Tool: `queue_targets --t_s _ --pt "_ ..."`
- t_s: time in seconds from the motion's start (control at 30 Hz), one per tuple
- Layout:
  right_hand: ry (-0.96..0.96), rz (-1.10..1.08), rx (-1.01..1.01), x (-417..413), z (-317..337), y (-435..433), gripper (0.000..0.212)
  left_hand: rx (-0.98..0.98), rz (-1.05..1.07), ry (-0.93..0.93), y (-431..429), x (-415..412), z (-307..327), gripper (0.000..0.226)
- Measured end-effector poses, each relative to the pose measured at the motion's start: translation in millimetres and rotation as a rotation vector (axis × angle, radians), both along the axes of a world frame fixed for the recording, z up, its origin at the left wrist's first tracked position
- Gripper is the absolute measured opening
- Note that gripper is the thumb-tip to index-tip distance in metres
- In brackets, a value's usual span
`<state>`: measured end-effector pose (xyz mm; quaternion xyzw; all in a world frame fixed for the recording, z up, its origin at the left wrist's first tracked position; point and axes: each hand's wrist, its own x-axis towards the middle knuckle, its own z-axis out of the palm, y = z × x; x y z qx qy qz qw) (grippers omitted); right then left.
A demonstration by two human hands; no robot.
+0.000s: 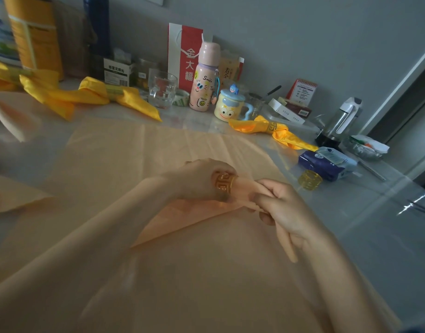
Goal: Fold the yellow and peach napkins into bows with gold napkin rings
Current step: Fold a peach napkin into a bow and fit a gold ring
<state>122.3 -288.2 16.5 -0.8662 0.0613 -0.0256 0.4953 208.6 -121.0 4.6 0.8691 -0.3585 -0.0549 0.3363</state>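
Note:
A folded peach napkin [182,218] lies on a spread peach cloth [125,159] at the middle of the table. My left hand [199,179] grips a gold napkin ring [223,186] around the napkin's gathered end. My right hand [286,207] pinches that end where it comes out of the ring. Yellow napkin bows with rings lie at the back: one [110,94] at the left centre, another [26,78] at the far left, a third [274,131] at the right. A spare gold ring [309,180] stands to the right of my hands.
Along the wall stand a glass mug [162,88], a pink bottle [204,78], a cartoon mug [230,105], a red bag [184,56], boxes and a water bottle [339,121]. A blue tissue pack [327,162] lies at the right. More peach cloth [12,195] lies at the left.

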Motion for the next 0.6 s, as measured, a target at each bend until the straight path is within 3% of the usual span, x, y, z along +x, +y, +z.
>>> queue_targets --t_s 0.2,0.33,0.43,0.53,0.6 --pt "0.103 0.095 0.046 -6.8 4.6 -6.3 0.011 -0.022 0.062 -0.147 -5.0 -8.4 3.6 0.049" --pt "0.035 0.154 -0.211 -9.2 0.4 -10.2 0.032 0.083 0.032 -0.18 -7.0 -12.4 -5.2 0.049" --pt "-0.084 0.012 -0.163 -1.9 11.7 -16.9 0.028 0.025 0.049 -0.2 -10.1 -14.6 -15.1 0.059" --pt "-0.019 -0.015 -0.315 21.1 18.9 -26.4 0.014 -0.017 0.066 -0.186 -12.1 -12.2 -18.8 0.067" --pt "0.117 -0.003 -0.458 38.7 17.1 -28.4 0.025 -0.007 0.061 -0.163 -11.3 -10.8 -18.3 0.069"
